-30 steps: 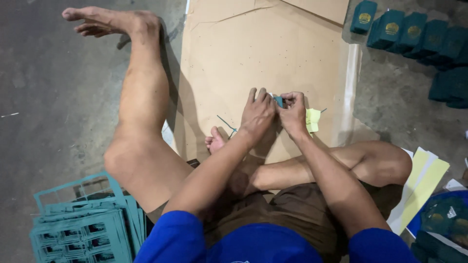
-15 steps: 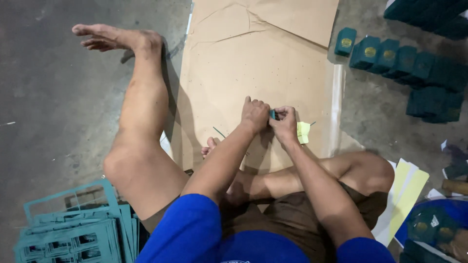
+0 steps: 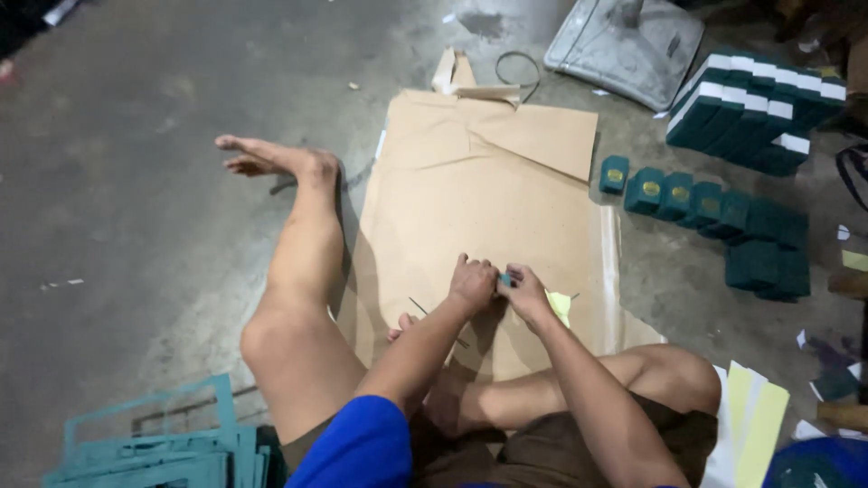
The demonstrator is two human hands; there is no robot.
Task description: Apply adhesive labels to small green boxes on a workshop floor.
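I sit on a concrete floor with a sheet of brown cardboard (image 3: pixel 470 208) spread in front of me. My left hand (image 3: pixel 472 285) and my right hand (image 3: pixel 527 294) meet over the cardboard, both pinching a small teal piece (image 3: pixel 506 279) between them. A small yellow-green slip of paper (image 3: pixel 561 305) lies on the cardboard just right of my right hand. A thin dark stick (image 3: pixel 419 308) lies on the cardboard left of my left wrist.
A row of small dark green boxes (image 3: pixel 714 203) lies to the right, with a stack of green-and-white boxes (image 3: pixel 759 113) behind it. Teal cut-out frames (image 3: pixel 154 447) are piled at lower left. Yellow paper strips (image 3: pixel 755 420) lie at lower right. A grey metal base (image 3: pixel 628 41) stands at the back.
The view has tilted up, so more floor and boxes show at the top. Both hands stay together on the small teal piece over the cardboard.
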